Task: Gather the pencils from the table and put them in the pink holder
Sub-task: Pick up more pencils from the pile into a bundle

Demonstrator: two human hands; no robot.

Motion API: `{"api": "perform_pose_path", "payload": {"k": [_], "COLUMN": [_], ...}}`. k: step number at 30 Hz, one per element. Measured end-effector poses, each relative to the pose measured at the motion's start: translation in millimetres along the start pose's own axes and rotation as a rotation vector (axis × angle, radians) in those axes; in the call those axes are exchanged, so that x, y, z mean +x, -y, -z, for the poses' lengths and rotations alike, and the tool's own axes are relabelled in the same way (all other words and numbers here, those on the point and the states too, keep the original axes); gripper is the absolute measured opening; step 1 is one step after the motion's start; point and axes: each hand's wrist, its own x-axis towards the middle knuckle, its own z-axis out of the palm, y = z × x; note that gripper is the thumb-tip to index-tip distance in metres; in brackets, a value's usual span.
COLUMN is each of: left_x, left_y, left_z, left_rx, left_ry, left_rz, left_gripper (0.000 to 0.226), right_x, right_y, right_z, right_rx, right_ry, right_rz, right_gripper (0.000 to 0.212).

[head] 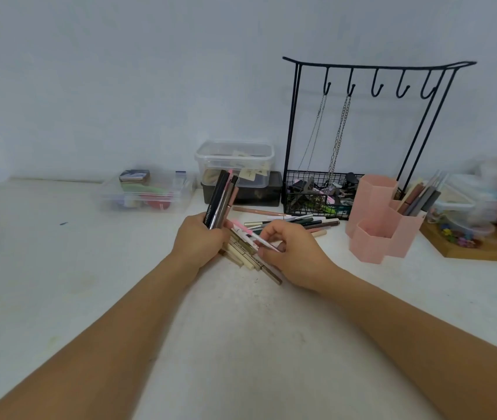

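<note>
My left hand (pixel 199 237) grips a bundle of several pencils (pixel 222 199), dark, brown and pink, held upright above the white table (pixel 89 283). My right hand (pixel 289 250) pinches a pink and white pencil (pixel 251 234) that points left towards the bundle. Under and between both hands lie several cream and brown pencils (pixel 247 256). More pencils (pixel 308 222) lie beyond my right hand. The pink holder (pixel 377 219), made of hexagonal cups, stands to the right; its back cup holds a few pencils (pixel 420 195).
A black wire rack (pixel 362 131) with hooks, chains and a basket of clips stands behind the pencils. Clear plastic boxes (pixel 235 165) sit at the back centre, another clear box (pixel 147 192) to their left. A wooden tray (pixel 489 253) with containers is at far right.
</note>
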Motion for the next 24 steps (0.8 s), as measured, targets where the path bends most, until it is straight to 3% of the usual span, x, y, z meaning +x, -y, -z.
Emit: {"api": "perform_pose_path", "payload": {"k": [5, 10, 14, 20, 24], "left_x": [2, -5, -18, -32, -30], "left_y": [0, -8, -17, -25, -24], "left_z": [-5, -14, -21, -23, -26], "left_rx": [-0.15, -0.495, -0.495, -0.336, -0.242], "left_ry": [-0.043, 0.069, 0.175, 0.321, 0.351], "left_rz": [-0.003, 0.044, -0.021, -0.209, -0.211], "left_gripper": [0.01, 0.009, 0.015, 0.02, 0.04], "right_x": [1, 7, 6, 2, 1], "right_y": [-2, 12, 22, 32, 33], "right_z": [9, 25, 33, 28, 25], "right_rx": [0.148, 0.632, 0.492, 0.561, 0.569], "right_ry": [-0.071, -0.148, -0.195, -0.122, -0.122], "right_rz": [-0.1, -0.24, -0.17, 0.007, 0.044], "right_gripper": [0.003, 0.038, 0.044, 0.027, 0.021]}}
